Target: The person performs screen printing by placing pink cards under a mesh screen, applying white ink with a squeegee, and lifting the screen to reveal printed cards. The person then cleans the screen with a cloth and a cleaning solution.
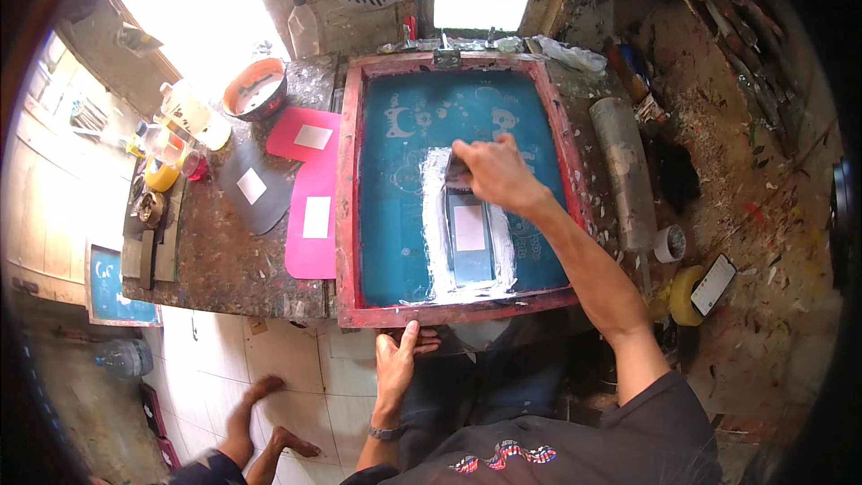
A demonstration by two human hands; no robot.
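Note:
A screen-printing frame (pixel 348 216) with worn red wooden rails and teal mesh (pixel 391 233) lies before me on the bench, held at its far edge by a metal clamp (pixel 446 57). My right hand (pixel 498 175) is closed around a dark squeegee (pixel 457 174), partly hidden by the fingers, at the mesh's middle. Thick white ink (pixel 435 224) outlines a rectangular window in the mesh; a pale pink rectangle (pixel 469 228) shows inside it. My left hand (pixel 400 359) grips the frame's near rail, thumb up against it and fingers below.
Left on the bench are pink sheets (pixel 311 256) and a dark grey piece (pixel 256 181) with pale rectangles, a bowl (pixel 257 94) and several bottles (pixel 190 112). Right are a long cylinder (pixel 622 171) and a phone (pixel 715 284). Another person's legs (pixel 251 413) show lower left.

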